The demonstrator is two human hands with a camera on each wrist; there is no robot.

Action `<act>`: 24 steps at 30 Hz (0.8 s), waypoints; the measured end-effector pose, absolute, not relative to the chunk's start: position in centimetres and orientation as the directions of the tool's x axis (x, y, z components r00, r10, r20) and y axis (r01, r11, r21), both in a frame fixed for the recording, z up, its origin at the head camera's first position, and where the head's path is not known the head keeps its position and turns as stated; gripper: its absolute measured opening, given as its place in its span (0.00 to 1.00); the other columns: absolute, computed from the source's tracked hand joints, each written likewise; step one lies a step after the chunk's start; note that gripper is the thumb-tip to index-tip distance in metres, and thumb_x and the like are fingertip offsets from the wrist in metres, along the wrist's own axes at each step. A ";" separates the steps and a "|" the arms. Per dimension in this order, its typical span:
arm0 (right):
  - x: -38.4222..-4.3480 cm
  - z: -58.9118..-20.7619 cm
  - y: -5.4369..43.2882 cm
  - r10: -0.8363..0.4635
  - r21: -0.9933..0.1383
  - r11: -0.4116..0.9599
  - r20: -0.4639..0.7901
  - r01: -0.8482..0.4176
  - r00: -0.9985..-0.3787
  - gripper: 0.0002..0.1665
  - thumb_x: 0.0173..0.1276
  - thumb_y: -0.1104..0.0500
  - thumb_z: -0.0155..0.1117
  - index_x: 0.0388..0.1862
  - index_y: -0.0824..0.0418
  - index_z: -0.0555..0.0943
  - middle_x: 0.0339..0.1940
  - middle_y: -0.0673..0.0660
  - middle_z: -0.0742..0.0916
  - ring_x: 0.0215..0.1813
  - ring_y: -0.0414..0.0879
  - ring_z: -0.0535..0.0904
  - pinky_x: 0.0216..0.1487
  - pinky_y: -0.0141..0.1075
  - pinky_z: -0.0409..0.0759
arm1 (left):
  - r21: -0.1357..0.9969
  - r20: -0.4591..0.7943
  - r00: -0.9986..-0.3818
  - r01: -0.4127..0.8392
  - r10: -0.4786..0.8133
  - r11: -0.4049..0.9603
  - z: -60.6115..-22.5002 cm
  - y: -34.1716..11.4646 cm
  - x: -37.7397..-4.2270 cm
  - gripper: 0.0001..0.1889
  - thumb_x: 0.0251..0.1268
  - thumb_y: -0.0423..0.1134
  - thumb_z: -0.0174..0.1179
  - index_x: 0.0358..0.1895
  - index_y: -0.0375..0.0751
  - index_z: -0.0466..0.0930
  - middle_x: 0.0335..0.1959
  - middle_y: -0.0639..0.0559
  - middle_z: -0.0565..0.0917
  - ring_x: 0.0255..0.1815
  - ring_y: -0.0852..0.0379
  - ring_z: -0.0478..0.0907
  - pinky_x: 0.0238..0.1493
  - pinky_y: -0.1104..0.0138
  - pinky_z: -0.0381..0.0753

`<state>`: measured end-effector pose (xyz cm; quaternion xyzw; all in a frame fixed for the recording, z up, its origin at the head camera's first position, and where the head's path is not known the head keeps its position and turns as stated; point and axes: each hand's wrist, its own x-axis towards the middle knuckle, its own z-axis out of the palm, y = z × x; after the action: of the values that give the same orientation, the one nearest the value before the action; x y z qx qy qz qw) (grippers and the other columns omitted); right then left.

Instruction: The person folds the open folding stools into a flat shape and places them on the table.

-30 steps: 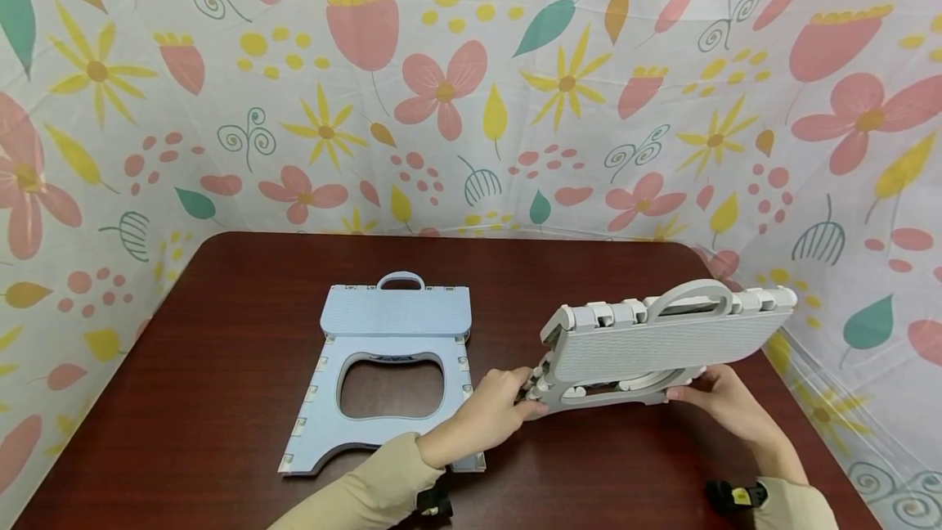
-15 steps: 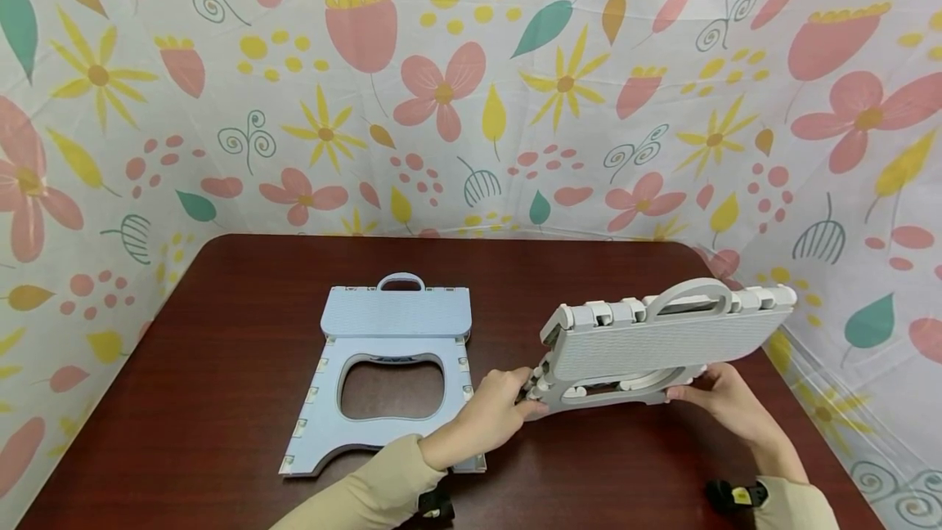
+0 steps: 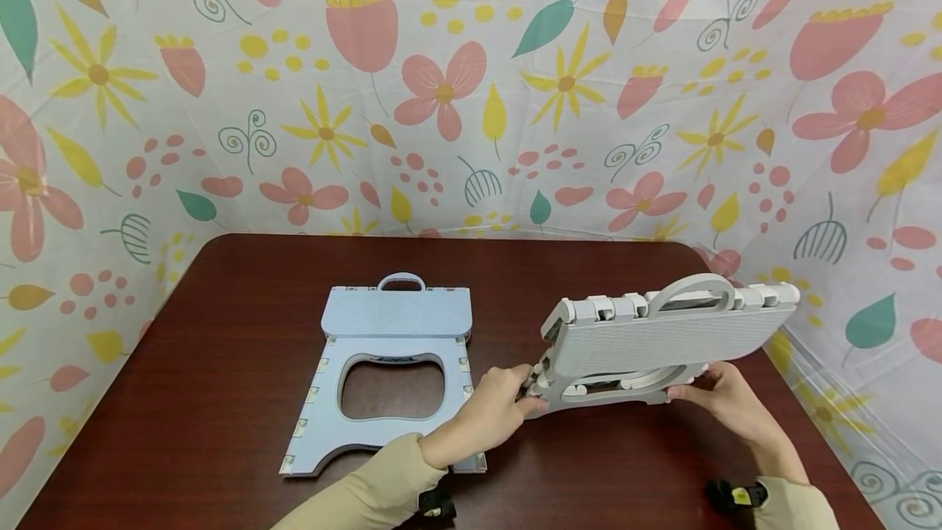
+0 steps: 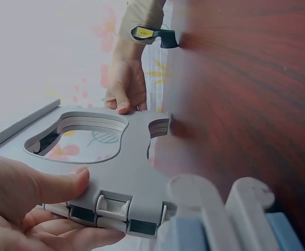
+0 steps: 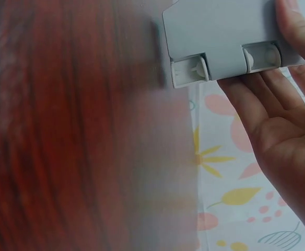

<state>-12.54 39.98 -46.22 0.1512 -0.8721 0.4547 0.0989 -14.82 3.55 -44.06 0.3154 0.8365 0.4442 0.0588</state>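
A grey folding step stool (image 3: 662,342), folded nearly flat with its carry handle at the top, stands tilted at the right of the table. My left hand (image 3: 491,407) grips its left side edge, thumb on the near face and fingers behind, as the left wrist view shows at the hinges. On the opposite edge my right hand (image 3: 724,401) pinches the stool between thumb and fingers; in the right wrist view the fingers (image 5: 267,97) lie under the hinged edge. A light blue folding step stool (image 3: 397,317) lies folded flat left of my left hand, partly covered by that forearm.
Both stools are on a dark reddish-brown table (image 3: 221,366). A floral-patterned cloth (image 3: 471,105) hangs behind it and along its sides. Black straps with small devices are on both wrists.
The grey stool's top end has risen very slightly. Both hands keep their hold, and the blue stool has not moved.
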 end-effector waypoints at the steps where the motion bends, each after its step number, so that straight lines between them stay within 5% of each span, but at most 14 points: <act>1: -12.5 -46.2 40.0 -0.175 -0.762 0.542 0.310 -0.354 -0.934 0.18 0.50 0.79 0.69 0.38 0.63 0.83 0.35 0.34 0.86 0.37 0.27 0.79 0.36 0.23 0.74 | 0.781 0.181 -0.794 0.475 0.580 0.407 -44.0 3.5 -14.8 0.13 0.62 0.42 0.64 0.44 0.38 0.80 0.40 0.48 0.88 0.36 0.68 0.82 0.32 0.78 0.75; 14: -12.4 -45.7 39.7 -0.190 -0.774 0.520 0.306 -0.360 -0.933 0.17 0.51 0.79 0.68 0.36 0.63 0.82 0.33 0.35 0.86 0.33 0.28 0.80 0.31 0.26 0.76 | 0.786 0.154 -0.806 0.451 0.571 0.424 -43.5 3.4 -14.8 0.13 0.63 0.41 0.63 0.46 0.39 0.79 0.41 0.48 0.88 0.34 0.70 0.79 0.31 0.78 0.74; 24: -12.3 -45.6 40.0 -0.183 -0.759 0.557 0.284 -0.337 -0.941 0.15 0.52 0.78 0.69 0.35 0.62 0.82 0.30 0.35 0.85 0.30 0.29 0.78 0.29 0.28 0.76 | 0.796 0.152 -0.803 0.445 0.576 0.410 -43.4 3.4 -14.8 0.10 0.63 0.41 0.63 0.40 0.40 0.78 0.32 0.51 0.86 0.22 0.72 0.68 0.24 0.78 0.69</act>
<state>-12.29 39.96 -45.55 0.1481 -0.8783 0.4465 0.0861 -14.77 3.36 -43.36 0.3052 0.8363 0.4495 0.0731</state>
